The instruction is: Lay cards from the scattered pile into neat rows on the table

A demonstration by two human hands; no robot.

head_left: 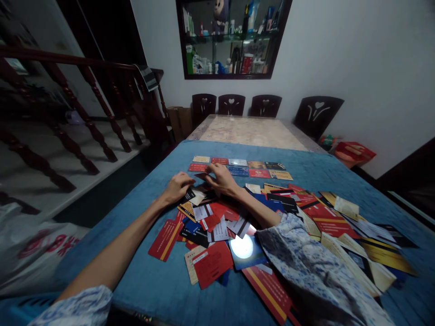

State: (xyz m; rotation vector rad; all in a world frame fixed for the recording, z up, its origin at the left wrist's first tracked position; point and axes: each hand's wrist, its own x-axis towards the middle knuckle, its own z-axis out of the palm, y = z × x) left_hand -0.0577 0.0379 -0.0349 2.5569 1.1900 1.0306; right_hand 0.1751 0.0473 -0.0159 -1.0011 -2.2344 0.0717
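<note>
My right hand [220, 178] pinches a dark card [201, 175] above the table. Close to the card's left end is my left hand [178, 186], its fingers curled together; whatever they hold, if anything, is hidden. Just beyond the hands, cards lie in two rows, among them a red card [219, 161], a blue card [238, 171] and a yellowish card [280, 174]. Under and in front of my wrists spreads a loose, overlapping heap of cards, including a red card [213, 265] and a black card [194, 234]. A bright glare sits on a blue card [249, 261].
A blue cloth [139, 271] covers the near part of the long table. More cards and folded red card holders [328, 217] spread to the right. Several dark chairs [231, 105] stand at the far end. A wooden railing [88, 86] and white bag [30, 249] are left.
</note>
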